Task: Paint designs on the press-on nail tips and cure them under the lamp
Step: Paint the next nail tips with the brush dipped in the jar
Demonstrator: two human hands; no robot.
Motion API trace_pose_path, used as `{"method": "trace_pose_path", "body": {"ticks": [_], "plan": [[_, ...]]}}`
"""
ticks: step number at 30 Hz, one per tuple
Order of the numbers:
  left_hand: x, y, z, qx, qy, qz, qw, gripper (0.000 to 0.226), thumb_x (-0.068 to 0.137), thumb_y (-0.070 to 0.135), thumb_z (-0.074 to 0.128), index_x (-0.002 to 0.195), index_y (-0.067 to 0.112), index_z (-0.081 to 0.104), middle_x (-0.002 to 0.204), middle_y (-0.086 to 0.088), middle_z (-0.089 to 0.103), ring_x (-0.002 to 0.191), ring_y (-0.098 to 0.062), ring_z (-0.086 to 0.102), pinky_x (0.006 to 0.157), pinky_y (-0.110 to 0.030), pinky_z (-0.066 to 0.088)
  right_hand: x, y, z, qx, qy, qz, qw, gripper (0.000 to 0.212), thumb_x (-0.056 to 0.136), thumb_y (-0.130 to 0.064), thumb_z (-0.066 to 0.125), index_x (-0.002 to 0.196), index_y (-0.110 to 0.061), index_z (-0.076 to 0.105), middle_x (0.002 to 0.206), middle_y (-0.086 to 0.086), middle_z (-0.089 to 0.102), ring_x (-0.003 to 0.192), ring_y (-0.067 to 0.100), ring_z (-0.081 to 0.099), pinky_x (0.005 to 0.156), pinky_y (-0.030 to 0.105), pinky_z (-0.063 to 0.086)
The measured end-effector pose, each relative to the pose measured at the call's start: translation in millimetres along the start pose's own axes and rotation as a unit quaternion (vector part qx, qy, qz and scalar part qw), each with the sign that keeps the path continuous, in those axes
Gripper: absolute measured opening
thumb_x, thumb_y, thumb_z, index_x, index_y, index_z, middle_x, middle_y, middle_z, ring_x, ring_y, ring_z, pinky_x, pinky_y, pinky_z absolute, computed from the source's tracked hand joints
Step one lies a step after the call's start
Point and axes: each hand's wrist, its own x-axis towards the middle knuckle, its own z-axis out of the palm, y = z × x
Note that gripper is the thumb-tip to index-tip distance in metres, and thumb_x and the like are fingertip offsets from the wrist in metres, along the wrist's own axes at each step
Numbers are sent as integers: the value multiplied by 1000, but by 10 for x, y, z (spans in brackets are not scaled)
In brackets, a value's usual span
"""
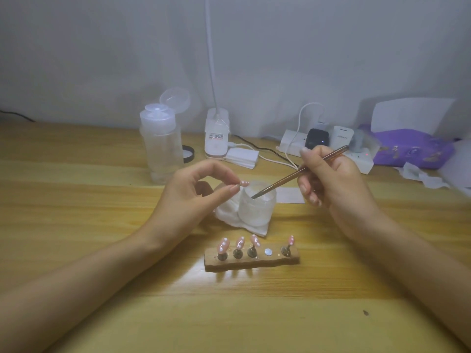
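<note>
A pink, white-dotted nail tip sits pinched in the left hand; the right hand grips a brown brush

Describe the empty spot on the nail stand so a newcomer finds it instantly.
On the wooden table, nearest the camera, lies a wooden block carrying pink nail tips on pegs. Fourth from its left end is a bare pale round disc, the only position without a peg or tip.
</note>
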Motion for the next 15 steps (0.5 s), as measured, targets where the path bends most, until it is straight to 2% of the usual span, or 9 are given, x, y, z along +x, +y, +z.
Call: {"method": "trace_pose_path", "body": {"ticks": [6,13,15], "plan": [[2,-6,0,24,2,-7,1000,7,86,18,76,85,23,71,83,11,71,47,-2,40,46,-8,33,-3,174,-50,88,73,22,993,29,102,-27,50,75,-18,46,50,0,54,42,11,46,41,17,35],[3,-35,7,34,6,-18,999,9,87,17,75,81,20,69,64,21,63,42,0,37,41,-6,29,1,221,-43,148,89,42,984,29,102,-23,49,74,-17,48,49,1,54,43,10,48,40,18,36],[2,-34,7,34,4,-20,999,10,87,18,76,80,22,69,66,20,65,44,-1,38,42,-6,31,-1,222,-49,159,91,36,982,28,102,-24,50,75,-17,49,50,1,54,45,10,49,41,18,37]]}}
